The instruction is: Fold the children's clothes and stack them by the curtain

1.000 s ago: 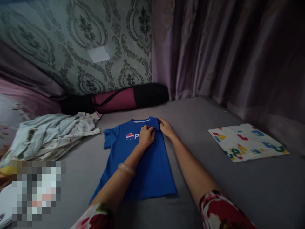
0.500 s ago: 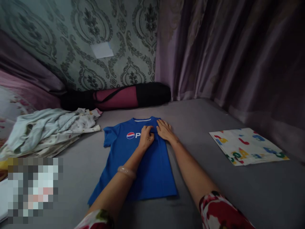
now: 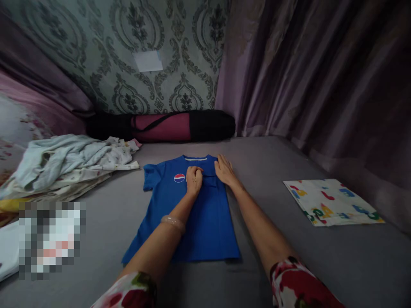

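Right hand point(image 3: 224, 170) has flattened from pinching the sleeve's edge onto the shoulder of the blue Pepsi-logo T-shirt point(image 3: 208, 218), spread on the grey bedsheet point(image 3: 266, 158).
Left hand point(image 3: 194, 182) curls beside the inward-turned sleeve point(image 3: 209, 182), grip unclear; apparently creasing, so smoothing is called for.

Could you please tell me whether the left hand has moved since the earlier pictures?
Yes: against the bag, the left hand has shifted left, toward the logo on the shirt.

Grey sheet point(image 3: 263, 167), blue shirt point(image 3: 208, 226), clothes pile point(image 3: 70, 160)
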`<state>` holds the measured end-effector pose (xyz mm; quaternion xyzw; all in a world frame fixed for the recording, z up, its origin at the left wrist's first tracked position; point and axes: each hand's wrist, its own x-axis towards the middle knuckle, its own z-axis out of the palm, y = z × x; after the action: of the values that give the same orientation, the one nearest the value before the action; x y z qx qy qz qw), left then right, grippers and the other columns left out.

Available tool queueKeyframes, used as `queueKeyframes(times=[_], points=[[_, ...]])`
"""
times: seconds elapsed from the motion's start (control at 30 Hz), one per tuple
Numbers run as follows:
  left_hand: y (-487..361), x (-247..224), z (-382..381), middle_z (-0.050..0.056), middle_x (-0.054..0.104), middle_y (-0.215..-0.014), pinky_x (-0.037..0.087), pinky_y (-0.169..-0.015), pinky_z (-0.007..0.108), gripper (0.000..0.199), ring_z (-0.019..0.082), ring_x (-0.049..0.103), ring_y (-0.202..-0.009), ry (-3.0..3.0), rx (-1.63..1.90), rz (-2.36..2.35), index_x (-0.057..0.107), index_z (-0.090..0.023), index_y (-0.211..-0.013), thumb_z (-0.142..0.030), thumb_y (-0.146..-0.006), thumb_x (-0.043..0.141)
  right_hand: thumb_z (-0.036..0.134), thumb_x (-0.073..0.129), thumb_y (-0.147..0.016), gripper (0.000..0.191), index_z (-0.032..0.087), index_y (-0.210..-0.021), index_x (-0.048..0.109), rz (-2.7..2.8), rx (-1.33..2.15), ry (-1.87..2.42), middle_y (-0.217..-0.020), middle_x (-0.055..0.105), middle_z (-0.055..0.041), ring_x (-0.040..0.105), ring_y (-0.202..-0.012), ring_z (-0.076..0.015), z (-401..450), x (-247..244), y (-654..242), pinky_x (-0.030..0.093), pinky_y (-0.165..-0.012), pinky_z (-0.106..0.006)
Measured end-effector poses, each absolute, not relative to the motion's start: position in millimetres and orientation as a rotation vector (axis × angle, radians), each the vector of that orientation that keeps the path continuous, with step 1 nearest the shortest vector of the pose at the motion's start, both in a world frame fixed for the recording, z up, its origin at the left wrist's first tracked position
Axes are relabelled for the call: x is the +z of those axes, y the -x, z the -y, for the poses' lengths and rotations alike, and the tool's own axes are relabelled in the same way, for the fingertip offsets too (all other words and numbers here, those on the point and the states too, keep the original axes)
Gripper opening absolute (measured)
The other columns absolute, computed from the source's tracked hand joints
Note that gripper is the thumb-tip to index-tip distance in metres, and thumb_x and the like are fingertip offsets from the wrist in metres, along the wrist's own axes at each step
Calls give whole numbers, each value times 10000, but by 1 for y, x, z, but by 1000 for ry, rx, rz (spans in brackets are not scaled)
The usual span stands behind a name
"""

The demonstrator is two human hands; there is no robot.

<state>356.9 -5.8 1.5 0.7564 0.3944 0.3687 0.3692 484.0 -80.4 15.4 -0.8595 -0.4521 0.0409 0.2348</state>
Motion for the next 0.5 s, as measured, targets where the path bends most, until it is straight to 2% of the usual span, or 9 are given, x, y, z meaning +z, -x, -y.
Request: queueKeyframes(times=[0.2, 0.5], points=[[-357, 2, 3, 62, 603, -869, 441, -915, 304, 235, 184, 568, -926, -1878, 977, -1013, 575, -193, -713, -107, -790, 371, 399, 269, -991, 649, -36, -1472, 266, 1300, 51, 2489, -1549, 242, -223, 170, -1446, -308, 50, 16, -456, 113, -1166, -445], [-358, -6, -2, 52, 594, -880, 449, -900, 308, 202, 182, 563, -926, -1837, 1007, -1039, 548, -202, -750, -101, -783, 375, 438, 243, -993, 694, -73, -1461, 280, 1217, 49, 2609, -1543, 246, -235, 157, -1448, -317, 40, -7, -448, 93, -1168, -424]])
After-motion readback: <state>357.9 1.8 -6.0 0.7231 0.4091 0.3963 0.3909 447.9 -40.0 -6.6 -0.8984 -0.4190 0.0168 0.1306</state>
